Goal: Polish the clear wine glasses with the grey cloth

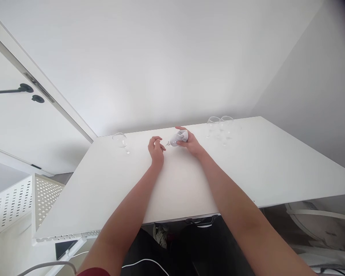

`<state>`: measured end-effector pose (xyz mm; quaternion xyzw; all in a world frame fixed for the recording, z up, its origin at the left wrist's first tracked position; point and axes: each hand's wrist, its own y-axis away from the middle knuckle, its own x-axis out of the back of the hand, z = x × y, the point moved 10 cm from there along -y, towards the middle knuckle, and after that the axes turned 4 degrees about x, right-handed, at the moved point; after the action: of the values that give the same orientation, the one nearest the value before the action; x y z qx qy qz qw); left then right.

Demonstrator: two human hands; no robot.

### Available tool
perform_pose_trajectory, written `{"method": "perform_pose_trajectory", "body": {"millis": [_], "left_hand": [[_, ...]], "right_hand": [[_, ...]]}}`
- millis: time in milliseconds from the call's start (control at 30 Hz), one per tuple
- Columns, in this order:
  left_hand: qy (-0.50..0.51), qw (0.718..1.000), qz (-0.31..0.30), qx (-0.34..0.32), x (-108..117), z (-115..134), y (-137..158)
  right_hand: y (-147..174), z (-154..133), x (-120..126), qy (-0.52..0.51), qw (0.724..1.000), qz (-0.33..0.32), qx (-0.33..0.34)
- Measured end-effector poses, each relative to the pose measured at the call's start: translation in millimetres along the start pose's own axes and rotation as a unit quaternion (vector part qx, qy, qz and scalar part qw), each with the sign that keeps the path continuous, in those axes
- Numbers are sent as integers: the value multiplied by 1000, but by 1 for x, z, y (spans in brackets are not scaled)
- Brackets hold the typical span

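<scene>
A clear wine glass lies tilted on its side above the white table, its bowl toward the right and its stem toward the left. White cloth is bunched in and about the bowl. My right hand is closed around the bowl and the cloth, thumb on the near side and fingers on the far side. Curled at the stem end is my left hand, its fingers bent about the glass's foot. The clear foot is hard to make out between those fingers.
One wine glass stands at the table's back left. At the back right stand a wine glass and another wine glass, close together. The white table meets a wall behind; a door handle is at left.
</scene>
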<state>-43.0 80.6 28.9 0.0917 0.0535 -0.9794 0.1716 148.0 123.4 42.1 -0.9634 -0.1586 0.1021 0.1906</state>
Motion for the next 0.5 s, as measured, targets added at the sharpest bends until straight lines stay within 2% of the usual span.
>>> {"method": "perform_pose_trajectory", "body": {"millis": [133,233,333,500], "left_hand": [[-12,999,-45,-25,-16,4,6],[-43,995,-80,-45,-27,8,11],[-55,994,-72,-56,-23,9,9],[7,1000,26,11,6,-6,-2]], "right_hand": [[-3,4,20,-13,996,92,8],[-2,6,25,-11,994,111,-5],[-1,1,18,-8,997,71,-3],[5,-7,-10,70,996,-63,-7]]}}
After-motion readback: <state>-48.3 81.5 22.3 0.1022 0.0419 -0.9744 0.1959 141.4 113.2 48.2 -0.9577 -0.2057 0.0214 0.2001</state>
